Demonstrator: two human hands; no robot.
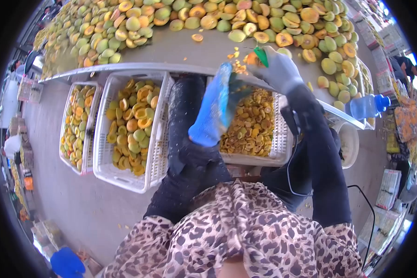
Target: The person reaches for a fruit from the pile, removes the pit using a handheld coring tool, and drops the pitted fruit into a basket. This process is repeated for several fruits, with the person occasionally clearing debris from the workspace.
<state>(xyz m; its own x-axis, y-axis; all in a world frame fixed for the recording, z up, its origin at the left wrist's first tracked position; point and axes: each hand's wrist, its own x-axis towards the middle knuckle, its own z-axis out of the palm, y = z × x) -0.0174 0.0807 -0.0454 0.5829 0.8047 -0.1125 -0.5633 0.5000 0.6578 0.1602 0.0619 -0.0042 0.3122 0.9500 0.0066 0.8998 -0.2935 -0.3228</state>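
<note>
Right hand (279, 70) clenches a green-handled knife (261, 56) against a fruit half (252, 59); left hand (215, 106), blurred, grip unclear, hovers above the crate (283, 139): steady fruit first.

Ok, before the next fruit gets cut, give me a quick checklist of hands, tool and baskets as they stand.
1. Right hand, in a grey glove, at the table edge with fruit against it: ok.
2. Green-handled tool in the right hand: ok; its blade is hidden.
3. Left hand, in a blue glove, is blurred over the basket of cut pieces; whether it holds anything: cannot tell.
4. Basket of cut pieces under the table edge, with room left: ok.
5. Pile of fruit on the table within reach: ok.
6. Basket of halves to the left, well filled: ok.
</note>
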